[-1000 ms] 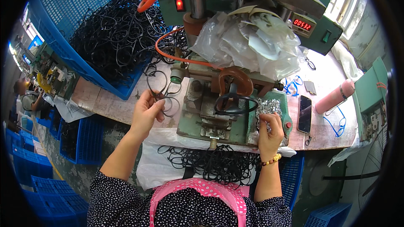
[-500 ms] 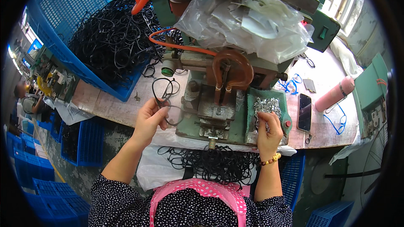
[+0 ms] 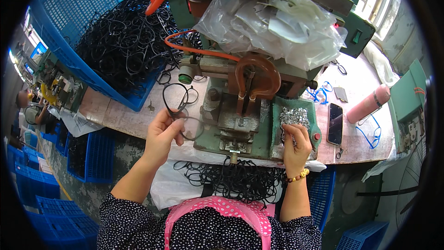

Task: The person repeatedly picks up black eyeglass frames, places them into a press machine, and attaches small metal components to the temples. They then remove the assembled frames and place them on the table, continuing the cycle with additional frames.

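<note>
My left hand (image 3: 160,136) pinches a black eyeglass frame (image 3: 165,99) between thumb and fingers, left of the machine's clamp block (image 3: 238,122). One rim sticks up above the fingers; the other hangs to the right, close to the green machine base. On the machine's right side, my right hand (image 3: 297,148) reaches down into a green tray (image 3: 275,106) of small shiny metal pieces (image 3: 296,114). Its fingertips are drawn together among the pieces, and whatever they hold is too small to make out. A brown copper-coloured coil (image 3: 275,81) sits behind the clamp block.
A blue crate (image 3: 60,53) heaped with black frames (image 3: 129,41) stands at the back left. More black frames (image 3: 231,180) lie across my lap. Right of the tray are a phone (image 3: 335,124), a pink bottle (image 3: 369,103) and blue frames (image 3: 380,134). Plastic bags (image 3: 273,23) hang overhead.
The eyeglass frame in my left hand has tilted and shifted slightly. My right hand stays at the metal pieces, its fingers barely moved.
</note>
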{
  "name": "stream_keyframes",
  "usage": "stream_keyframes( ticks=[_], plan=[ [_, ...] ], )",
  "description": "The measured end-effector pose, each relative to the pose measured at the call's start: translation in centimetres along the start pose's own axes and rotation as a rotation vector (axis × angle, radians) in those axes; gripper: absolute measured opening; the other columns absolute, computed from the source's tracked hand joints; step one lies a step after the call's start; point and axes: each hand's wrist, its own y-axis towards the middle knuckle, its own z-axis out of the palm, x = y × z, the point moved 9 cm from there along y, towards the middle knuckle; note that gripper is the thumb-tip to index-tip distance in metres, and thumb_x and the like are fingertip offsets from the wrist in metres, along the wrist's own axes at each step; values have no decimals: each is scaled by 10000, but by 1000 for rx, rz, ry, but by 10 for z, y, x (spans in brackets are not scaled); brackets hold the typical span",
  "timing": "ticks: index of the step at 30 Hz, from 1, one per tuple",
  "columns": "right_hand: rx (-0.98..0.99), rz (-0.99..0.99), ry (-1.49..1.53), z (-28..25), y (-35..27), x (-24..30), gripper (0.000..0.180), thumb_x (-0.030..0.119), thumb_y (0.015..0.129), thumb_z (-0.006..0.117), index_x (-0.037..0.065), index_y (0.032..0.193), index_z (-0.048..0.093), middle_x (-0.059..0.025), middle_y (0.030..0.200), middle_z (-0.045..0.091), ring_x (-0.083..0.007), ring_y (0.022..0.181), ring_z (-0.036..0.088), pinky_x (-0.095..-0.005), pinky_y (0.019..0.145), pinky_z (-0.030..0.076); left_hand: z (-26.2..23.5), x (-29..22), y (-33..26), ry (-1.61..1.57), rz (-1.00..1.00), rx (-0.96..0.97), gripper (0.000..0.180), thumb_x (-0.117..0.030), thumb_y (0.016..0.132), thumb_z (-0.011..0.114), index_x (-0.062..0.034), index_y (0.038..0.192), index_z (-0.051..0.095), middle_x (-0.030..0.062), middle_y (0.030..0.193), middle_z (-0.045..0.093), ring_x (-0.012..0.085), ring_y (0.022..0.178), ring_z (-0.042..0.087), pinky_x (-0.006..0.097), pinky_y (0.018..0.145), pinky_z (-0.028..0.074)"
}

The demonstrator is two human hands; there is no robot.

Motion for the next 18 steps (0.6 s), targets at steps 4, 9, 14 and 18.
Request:
stream_keyframes(
  ticks=[4,9,14,18],
  plan=[
    [-24,31,16,-2,0,1,195,-109,870,644,3,1014,711,-106,963,660,-224,873,653,-306,778,521,-1,-26,-11,-99,163,-51,258,-57,987,617,-21,1233,549,93,1091,650,123,799,626,230,548,509],
    [-4,92,112,-2,8,4,190,-108,871,637,-1,1013,703,-97,972,662,-208,898,646,-297,800,511,0,-62,-23,-143,307,-75,281,-42,998,592,-26,1272,531,97,1151,631,132,864,619,236,566,528],
    [4,129,285,3,22,30,175,-109,867,635,-7,992,702,-89,974,662,-192,940,632,-294,838,495,13,-97,-26,-197,401,-42,272,-74,1030,546,-36,1296,502,92,1072,625,129,861,606,234,573,518],
    [21,98,398,14,31,61,142,-78,872,637,0,977,693,-99,972,666,-225,953,626,-352,955,469,39,-119,-24,-197,469,110,246,-139,1068,496,-37,1291,492,106,955,634,130,806,617,234,592,504]
  ],
)
